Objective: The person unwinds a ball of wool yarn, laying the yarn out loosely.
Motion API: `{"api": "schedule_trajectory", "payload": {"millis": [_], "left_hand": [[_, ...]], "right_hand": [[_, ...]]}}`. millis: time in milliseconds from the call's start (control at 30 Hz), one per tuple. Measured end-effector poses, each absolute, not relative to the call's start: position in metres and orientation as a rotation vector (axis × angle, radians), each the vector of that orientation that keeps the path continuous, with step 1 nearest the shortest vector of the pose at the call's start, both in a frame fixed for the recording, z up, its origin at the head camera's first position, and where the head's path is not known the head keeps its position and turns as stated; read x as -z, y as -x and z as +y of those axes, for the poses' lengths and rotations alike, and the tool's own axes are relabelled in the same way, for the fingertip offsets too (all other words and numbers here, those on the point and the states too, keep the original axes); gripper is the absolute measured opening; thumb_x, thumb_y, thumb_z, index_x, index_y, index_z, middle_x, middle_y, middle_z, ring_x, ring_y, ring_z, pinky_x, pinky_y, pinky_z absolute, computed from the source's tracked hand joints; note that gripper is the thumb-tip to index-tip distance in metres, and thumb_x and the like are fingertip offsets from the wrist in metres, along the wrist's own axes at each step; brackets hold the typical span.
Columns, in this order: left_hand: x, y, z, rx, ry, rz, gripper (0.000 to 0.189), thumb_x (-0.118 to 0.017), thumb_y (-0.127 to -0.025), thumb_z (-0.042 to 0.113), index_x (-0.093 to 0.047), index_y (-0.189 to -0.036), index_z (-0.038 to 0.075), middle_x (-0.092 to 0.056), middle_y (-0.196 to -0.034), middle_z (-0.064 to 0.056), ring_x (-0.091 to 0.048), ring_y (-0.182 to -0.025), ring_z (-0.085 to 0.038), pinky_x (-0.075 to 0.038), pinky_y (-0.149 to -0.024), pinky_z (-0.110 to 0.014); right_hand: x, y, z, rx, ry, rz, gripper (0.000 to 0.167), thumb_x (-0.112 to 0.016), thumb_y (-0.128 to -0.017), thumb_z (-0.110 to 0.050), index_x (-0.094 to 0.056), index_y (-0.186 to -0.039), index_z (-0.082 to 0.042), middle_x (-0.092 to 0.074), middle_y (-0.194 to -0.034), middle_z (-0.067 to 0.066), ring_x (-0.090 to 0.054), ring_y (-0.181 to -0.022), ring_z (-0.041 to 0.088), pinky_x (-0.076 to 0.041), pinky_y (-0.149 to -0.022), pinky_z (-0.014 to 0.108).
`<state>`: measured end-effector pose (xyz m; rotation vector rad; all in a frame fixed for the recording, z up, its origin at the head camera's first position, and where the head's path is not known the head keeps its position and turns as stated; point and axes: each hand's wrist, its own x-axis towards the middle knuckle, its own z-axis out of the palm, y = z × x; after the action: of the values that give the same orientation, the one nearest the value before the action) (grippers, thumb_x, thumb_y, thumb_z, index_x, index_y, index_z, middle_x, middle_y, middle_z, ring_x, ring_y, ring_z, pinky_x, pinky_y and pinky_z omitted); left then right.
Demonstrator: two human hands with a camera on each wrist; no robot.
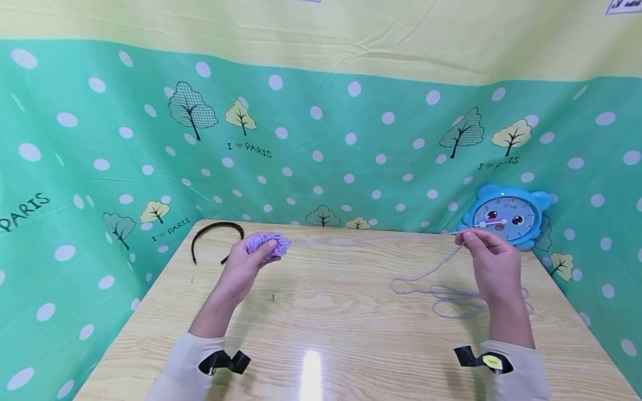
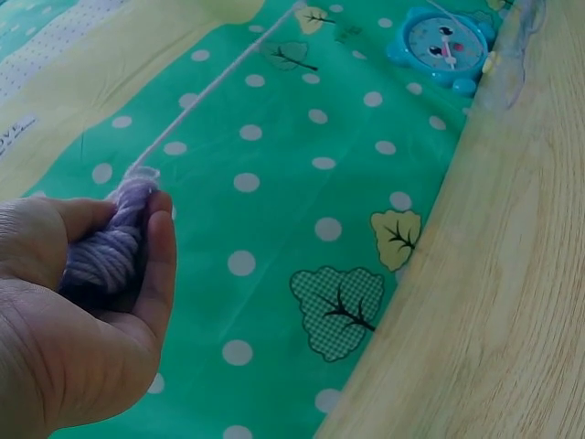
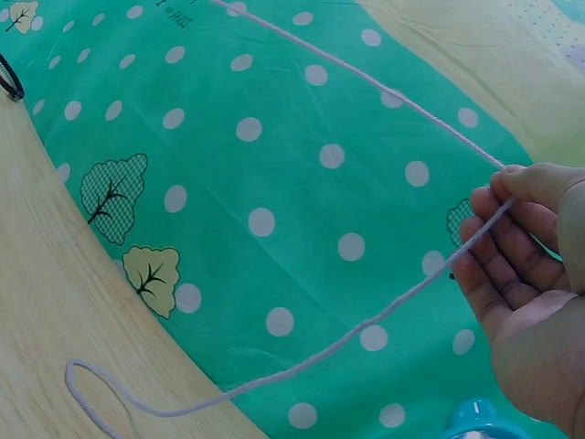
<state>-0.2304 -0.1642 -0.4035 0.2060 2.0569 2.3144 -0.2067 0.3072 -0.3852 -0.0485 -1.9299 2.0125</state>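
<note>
A small ball of lilac yarn (image 1: 257, 243) is in my left hand (image 1: 246, 267), gripped between the thumb and fingers. In the left wrist view the yarn ball (image 2: 108, 251) shows its wound strands. From it a single strand (image 1: 371, 240) runs taut across to my right hand (image 1: 496, 267). There the thumb and forefinger pinch it, as the right wrist view shows, with the other fingers (image 3: 494, 261) loosely bent. Past the pinch, the slack yarn (image 3: 320, 357) drops from the right hand to the table, where it lies in loose loops (image 1: 453, 301).
A black toothed headband (image 1: 217, 225) lies at the back left of the wooden table (image 1: 326, 312). At the back right a blue animal-shaped clock (image 1: 536, 220) leans against the green dotted curtain (image 1: 351, 178). A tiny dark bit (image 1: 273, 298) lies left of the middle.
</note>
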Motion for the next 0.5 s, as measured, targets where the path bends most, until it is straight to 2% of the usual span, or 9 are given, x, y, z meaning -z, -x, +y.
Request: {"api": "schedule_trajectory", "payload": {"millis": [333,500], "left_hand": [[0.403,0.230,-0.167,-2.307,-0.182,2.069,0.033,-0.060,-0.105,0.013,-0.059,-0.130,-0.008,-0.075,-0.103,0.008,-0.071,-0.096,-0.009,-0.062,-0.090,-0.025],[0.403,0.231,-0.167,-2.302,-0.181,2.058,0.035,-0.060,-0.105,0.013,-0.057,-0.132,-0.009,-0.075,-0.103,0.008,-0.072,-0.097,-0.009,-0.061,-0.093,-0.025]], "right_hand": [[0.380,0.202,0.327,-2.109,0.154,-1.799,0.043,-0.076,-0.094,-0.027,-0.069,-0.128,-0.002,-0.072,-0.110,-0.004,-0.068,-0.103,0.007,-0.053,-0.092,0.006],[0.376,0.197,0.347,-2.134,0.220,-1.716,0.041,-0.078,-0.092,-0.025,-0.071,-0.128,-0.004,-0.072,-0.110,-0.005,-0.068,-0.102,0.006,-0.054,-0.087,0.005]]}}
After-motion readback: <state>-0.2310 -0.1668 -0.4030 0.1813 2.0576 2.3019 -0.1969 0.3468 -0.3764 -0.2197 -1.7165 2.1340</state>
